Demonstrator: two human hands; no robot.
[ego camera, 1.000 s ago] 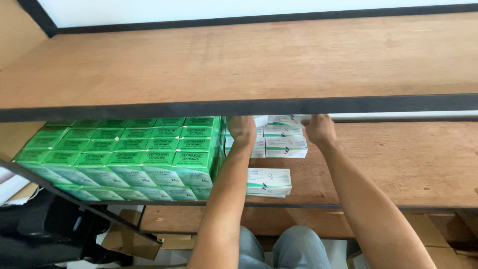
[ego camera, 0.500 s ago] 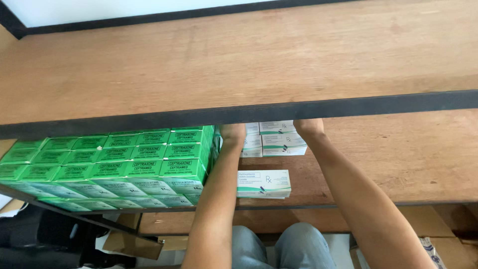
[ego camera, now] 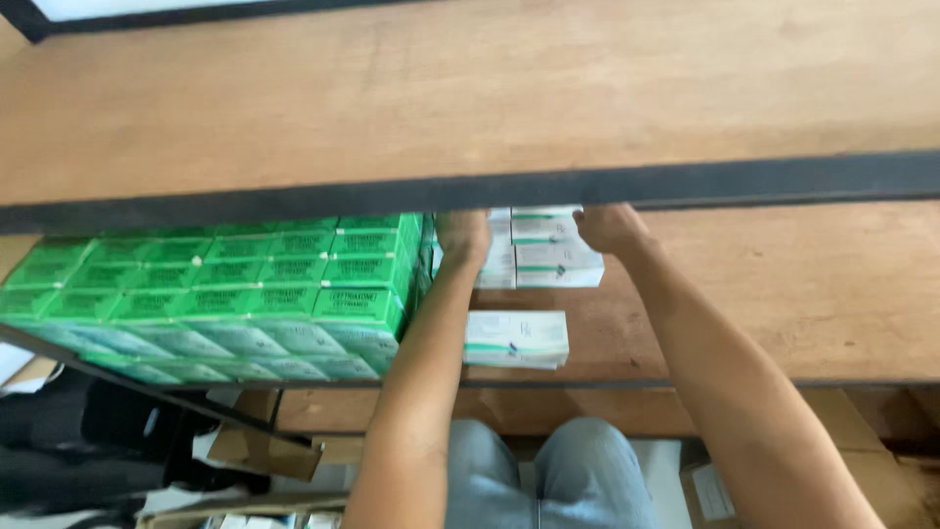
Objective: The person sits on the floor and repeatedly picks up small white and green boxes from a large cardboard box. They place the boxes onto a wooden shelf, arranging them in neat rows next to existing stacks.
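Roughly twenty green boxes (ego camera: 245,294), about five white boxes (ego camera: 516,338).

White-green boxes (ego camera: 548,253) stacked upright on shelf, both hands touching.

A wooden shelf (ego camera: 783,294) with a dark metal front edge carries the boxes, and a second wooden shelf board (ego camera: 470,88) of the same kind spans above it, hiding the rear. On the left part of the lower shelf a block of green boxes (ego camera: 245,284) stands stacked in tight rows, reaching right out to the front edge. Just beside that block, toward the back, sits a short stack of white boxes (ego camera: 548,260) with green stripes. Nearer the front edge a single white box (ego camera: 516,338) lies flat, apart from the stack. The right part of the shelf shows bare wood
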